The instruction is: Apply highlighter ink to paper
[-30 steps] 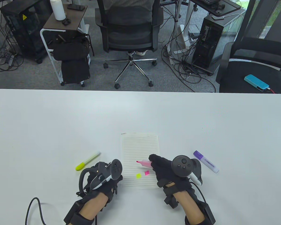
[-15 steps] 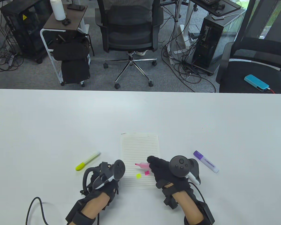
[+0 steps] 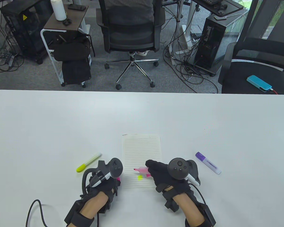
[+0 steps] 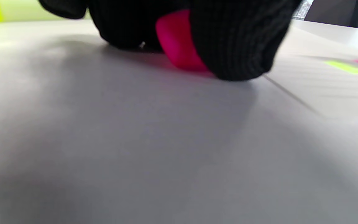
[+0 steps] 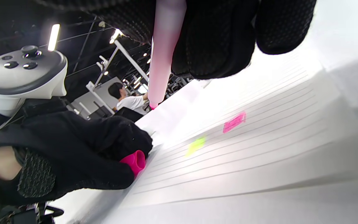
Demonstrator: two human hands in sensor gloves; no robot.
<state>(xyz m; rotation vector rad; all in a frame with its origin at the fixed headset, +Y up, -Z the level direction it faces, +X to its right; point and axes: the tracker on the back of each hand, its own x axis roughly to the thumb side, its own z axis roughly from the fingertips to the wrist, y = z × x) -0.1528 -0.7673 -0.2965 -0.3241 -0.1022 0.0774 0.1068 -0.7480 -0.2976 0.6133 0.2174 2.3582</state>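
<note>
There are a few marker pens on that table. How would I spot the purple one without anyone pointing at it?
Find the lined paper near the white table's front edge. Just right of it, beyond the right hand, lies the purple highlighter. It is capped, chunky and untouched, unlike the slim yellow highlighter left of the paper and the pink highlighter held over the sheet.

Office workspace: white table (image 3: 61, 113); mesh swivel chairs (image 3: 131, 28) on grey carpet; tower computers (image 3: 211, 45) with tangled floor cables (image 3: 187, 71); rolling side cart (image 3: 64, 30); ceiling strip lights (image 5: 53, 37).
</note>
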